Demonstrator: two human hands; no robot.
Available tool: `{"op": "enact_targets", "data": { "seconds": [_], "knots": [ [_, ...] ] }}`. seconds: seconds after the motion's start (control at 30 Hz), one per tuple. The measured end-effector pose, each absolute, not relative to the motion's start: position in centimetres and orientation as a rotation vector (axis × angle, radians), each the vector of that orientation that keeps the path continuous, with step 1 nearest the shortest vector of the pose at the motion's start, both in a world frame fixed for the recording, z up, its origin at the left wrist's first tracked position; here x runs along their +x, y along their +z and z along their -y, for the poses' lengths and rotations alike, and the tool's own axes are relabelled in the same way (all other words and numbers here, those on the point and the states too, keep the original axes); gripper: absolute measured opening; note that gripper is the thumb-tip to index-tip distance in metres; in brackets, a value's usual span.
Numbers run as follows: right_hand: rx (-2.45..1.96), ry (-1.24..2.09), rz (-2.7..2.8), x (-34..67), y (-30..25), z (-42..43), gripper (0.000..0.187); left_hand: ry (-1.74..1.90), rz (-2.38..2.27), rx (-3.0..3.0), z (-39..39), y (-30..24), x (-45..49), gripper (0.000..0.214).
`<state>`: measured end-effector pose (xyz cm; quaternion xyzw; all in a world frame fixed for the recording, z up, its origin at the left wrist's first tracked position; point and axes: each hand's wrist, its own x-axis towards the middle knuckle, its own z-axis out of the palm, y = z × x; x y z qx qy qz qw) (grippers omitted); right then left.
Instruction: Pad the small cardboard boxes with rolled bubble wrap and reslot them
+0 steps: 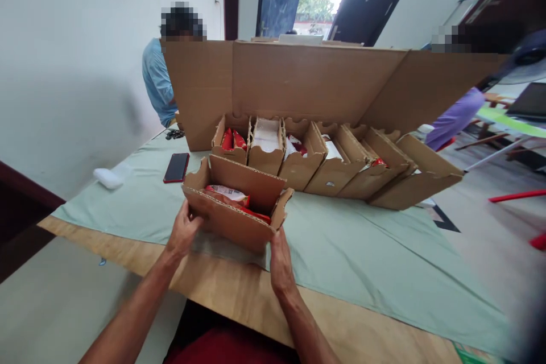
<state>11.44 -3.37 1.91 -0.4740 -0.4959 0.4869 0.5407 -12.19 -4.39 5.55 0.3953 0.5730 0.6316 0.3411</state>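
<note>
A small open cardboard box with scalloped edges sits tilted at the near side of the table, with red and white packets inside it. My left hand grips the box's left end, fingers curled on its front wall. My right hand presses against the box's right front corner, fingers together. Behind it stands a row of several like boxes holding packets, backed by a tall cardboard sheet.
A pale green cloth covers the wooden table. A red phone and a white object lie at left. A person in a blue shirt stands behind the sheet; a purple sleeve shows at right.
</note>
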Motion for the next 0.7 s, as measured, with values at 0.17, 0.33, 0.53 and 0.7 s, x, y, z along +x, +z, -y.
{"op": "enact_targets", "data": {
  "seconds": [0.17, 0.33, 0.53, 0.7],
  "knots": [
    [-1.102, 1.038, 0.977, 15.4, 2.5, -0.6, 0.053, 1.645, -1.364, 1.123, 3.0, 5.6, -6.5, 0.061],
    [-1.145, 0.982, 0.873, 20.0, 2.8, -5.4, 0.049, 1.511, -1.376, 1.337, -2.2, 4.4, -2.9, 0.069],
    [-1.214, 1.056, 0.852, 21.9, 0.1, -5.8, 0.053, 1.394, -1.567, 1.397, -3.5, 2.5, -6.9, 0.056],
    [-1.308, 0.900, 0.996, 22.2, -0.6, -5.3, 0.050, 1.410, -1.715, 1.421, -6.1, 4.2, -11.9, 0.039]
  ]
}}
